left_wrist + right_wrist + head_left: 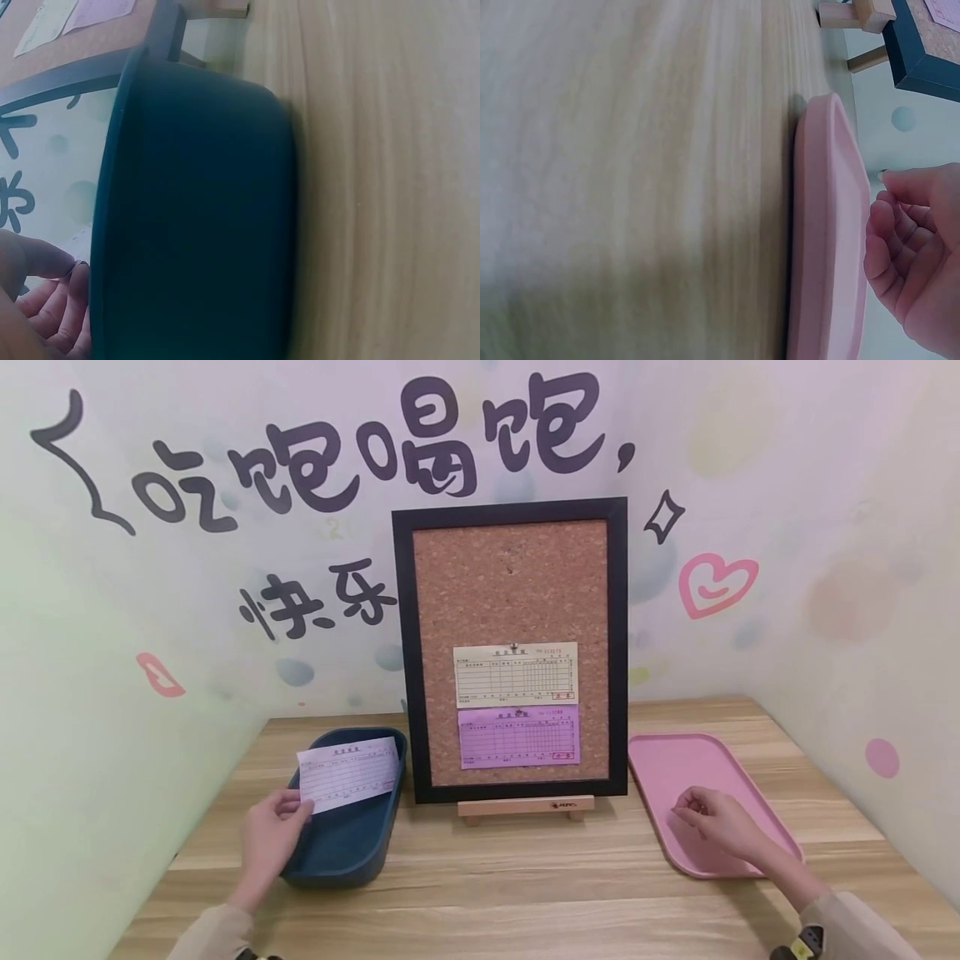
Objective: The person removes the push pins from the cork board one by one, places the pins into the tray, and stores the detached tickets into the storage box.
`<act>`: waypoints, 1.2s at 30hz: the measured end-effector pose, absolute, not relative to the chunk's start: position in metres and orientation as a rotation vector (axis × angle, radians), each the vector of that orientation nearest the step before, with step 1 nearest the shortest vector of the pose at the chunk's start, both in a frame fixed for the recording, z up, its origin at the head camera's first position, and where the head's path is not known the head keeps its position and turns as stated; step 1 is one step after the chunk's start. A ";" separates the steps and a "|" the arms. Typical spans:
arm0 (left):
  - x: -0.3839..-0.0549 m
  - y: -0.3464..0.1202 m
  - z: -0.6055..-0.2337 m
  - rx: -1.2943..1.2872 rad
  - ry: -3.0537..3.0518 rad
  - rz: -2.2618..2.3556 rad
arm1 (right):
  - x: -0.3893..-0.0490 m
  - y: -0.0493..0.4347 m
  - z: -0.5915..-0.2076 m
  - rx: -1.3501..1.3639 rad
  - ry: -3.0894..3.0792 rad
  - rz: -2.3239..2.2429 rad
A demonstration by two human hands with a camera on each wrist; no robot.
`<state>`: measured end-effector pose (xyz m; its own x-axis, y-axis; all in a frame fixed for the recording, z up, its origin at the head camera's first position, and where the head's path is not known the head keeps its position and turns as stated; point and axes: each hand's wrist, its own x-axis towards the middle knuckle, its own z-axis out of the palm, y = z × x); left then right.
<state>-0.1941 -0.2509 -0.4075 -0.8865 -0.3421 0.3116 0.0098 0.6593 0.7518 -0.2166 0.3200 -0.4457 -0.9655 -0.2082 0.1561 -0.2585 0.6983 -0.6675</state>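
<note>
My left hand (273,831) pinches the left edge of a pale printed paper form (348,772). The form is held tilted over the dark blue tray (337,852). In the left wrist view, the tray's outer side (195,217) hides most of the form, and the left thumb and fingers (56,300) meet at its edge. My right hand (720,822) is over the pink tray (720,760) with its fingers curled. The right wrist view shows the right thumb tip close to the index finger (883,214); I cannot tell whether something tiny is between them.
A black-framed cork board (510,581) stands on a wooden easel (525,807) between the trays. A cream form (516,675) is pinned to it above a purple form (519,742). The wood-grain table (517,893) meets a wall (825,527) with painted lettering.
</note>
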 end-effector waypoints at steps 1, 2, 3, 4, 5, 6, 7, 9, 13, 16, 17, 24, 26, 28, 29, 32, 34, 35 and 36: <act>-0.194 -0.251 -0.408 0.252 -2.447 -1.109 | -0.216 0.320 -0.446 0.388 -2.832 1.121; -0.194 -0.250 -0.409 0.250 -2.450 -1.106 | -0.216 0.320 -0.446 0.386 -2.832 1.114; -0.194 -0.250 -0.409 0.251 -2.455 -1.102 | -0.216 0.320 -0.447 0.385 -2.833 1.108; -0.193 -0.250 -0.409 0.253 -2.459 -1.100 | -0.216 0.320 -0.447 0.386 -2.836 1.099; -0.193 -0.249 -0.410 0.257 -2.461 -1.096 | -0.215 0.319 -0.448 0.384 -2.836 1.094; -0.192 -0.249 -0.410 0.259 -2.464 -1.088 | -0.215 0.319 -0.448 0.381 -2.836 1.084; -0.191 -0.249 -0.410 0.259 -2.465 -1.082 | -0.215 0.319 -0.449 0.378 -2.836 1.075; -0.190 -0.248 -0.410 0.261 -2.469 -1.068 | -0.215 0.320 -0.450 0.382 -2.832 1.057; -0.189 -0.248 -0.410 0.273 -2.474 -1.053 | -0.215 0.321 -0.453 0.383 -2.827 1.038; -0.188 -0.246 -0.410 0.274 -2.472 -1.056 | -0.214 0.321 -0.454 0.382 -2.828 1.036; -0.187 -0.246 -0.410 0.270 -2.470 -1.058 | -0.214 0.321 -0.454 0.382 -2.827 1.032; -0.183 -0.246 -0.414 0.218 -2.466 -1.101 | -0.214 0.322 -0.454 0.395 -2.819 1.019; -0.183 -0.246 -0.415 0.211 -2.471 -1.109 | -0.214 0.322 -0.454 0.397 -2.817 1.022; -0.182 -0.245 -0.416 0.207 -2.475 -1.110 | -0.214 0.322 -0.455 0.396 -2.819 1.026; -0.182 -0.245 -0.417 0.205 -2.476 -1.110 | -0.214 0.322 -0.455 0.394 -2.821 1.031; -0.183 -0.243 -0.417 0.196 -2.480 -1.103 | -0.214 0.322 -0.455 0.387 -2.829 1.043; -0.183 -0.242 -0.418 0.196 -2.484 -1.110 | -0.213 0.322 -0.456 0.387 -2.837 1.056; -0.183 -0.241 -0.418 0.200 -2.487 -1.110 | -0.213 0.322 -0.456 0.387 -2.840 1.063; -0.183 -0.241 -0.418 0.202 -2.488 -1.110 | -0.213 0.322 -0.456 0.388 -2.841 1.063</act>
